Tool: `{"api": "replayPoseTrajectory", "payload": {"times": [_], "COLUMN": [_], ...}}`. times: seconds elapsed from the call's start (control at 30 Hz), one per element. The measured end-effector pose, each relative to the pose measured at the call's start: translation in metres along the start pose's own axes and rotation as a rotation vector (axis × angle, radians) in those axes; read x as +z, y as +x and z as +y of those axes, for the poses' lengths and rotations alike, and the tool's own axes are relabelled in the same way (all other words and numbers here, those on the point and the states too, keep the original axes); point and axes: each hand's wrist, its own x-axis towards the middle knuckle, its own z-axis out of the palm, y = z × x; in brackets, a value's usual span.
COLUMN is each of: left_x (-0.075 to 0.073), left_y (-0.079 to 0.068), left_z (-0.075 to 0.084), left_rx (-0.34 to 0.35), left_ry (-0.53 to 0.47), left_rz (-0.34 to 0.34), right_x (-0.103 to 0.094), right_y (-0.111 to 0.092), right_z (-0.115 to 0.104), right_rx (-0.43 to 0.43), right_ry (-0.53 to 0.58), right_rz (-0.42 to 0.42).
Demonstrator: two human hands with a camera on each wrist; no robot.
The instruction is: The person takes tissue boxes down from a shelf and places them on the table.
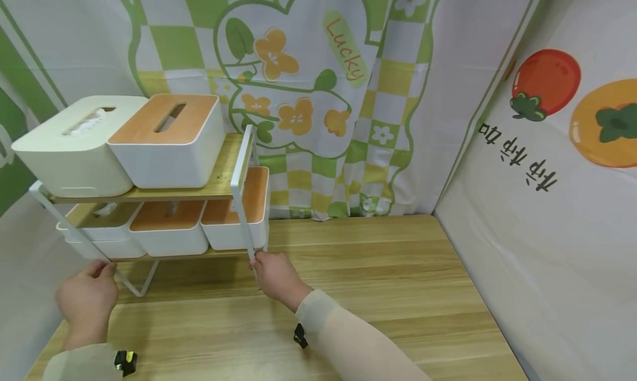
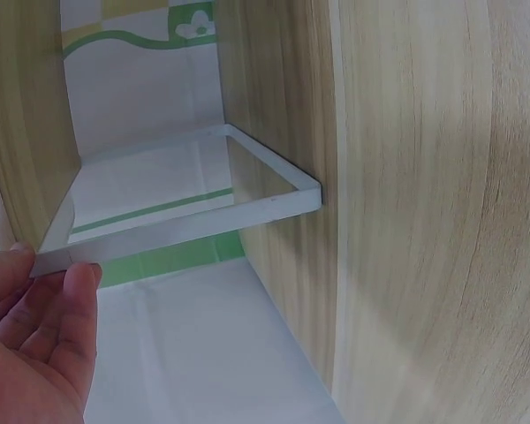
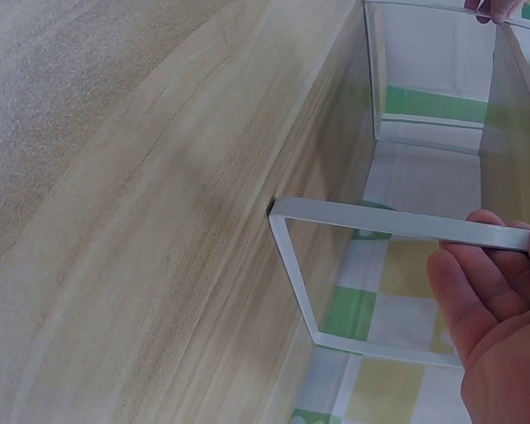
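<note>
A two-tier shelf rack with white metal legs and wooden boards point(image 1: 226, 173) stands at the left of the table. My left hand point(image 1: 89, 298) pinches its front left leg point(image 2: 177, 228) just at the lower board, thumb on one side and fingers on the other. My right hand point(image 1: 280, 276) grips the front right leg point(image 3: 397, 221) at about the same height. On the upper board sit a cream tissue box point(image 1: 74, 168) and a white tissue box with a wooden lid point(image 1: 166, 162). Several more lidded tissue boxes point(image 1: 169, 231) fill the lower board.
The wood-grain table point(image 1: 368, 281) extends to the right of the rack. Behind it hangs a green and white checked curtain point(image 1: 318, 176) printed with flowers. A white cloth wall point(image 1: 537, 231) with fruit pictures borders the right side.
</note>
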Motion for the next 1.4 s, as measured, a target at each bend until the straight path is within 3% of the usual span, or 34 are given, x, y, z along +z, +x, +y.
{"api": "replayPoseTrajectory", "payload": {"times": [0.37,0.67,1.0,1.4], "left_x": [0.008,0.009,0.007,0.007], "left_y": [-0.003,-0.006,-0.014,-0.02], "left_z": [-0.002,-0.003,0.003,0.009], "left_rx": [0.016,0.065,0.176,0.122], "left_ry": [-0.002,-0.016,-0.02,-0.009], "left_rz": [0.037,0.051,0.106,0.005], "right_x": [0.0,-0.004,-0.008,-0.012], "right_y": [-0.004,-0.009,-0.017,-0.026], "right_z": [0.002,0.002,0.006,0.011], "right_rx": [0.027,0.005,-0.004,0.007], "right_ry": [0.011,0.015,0.042,0.028], "right_rz": [-0.003,0.046,0.078,0.082]}}
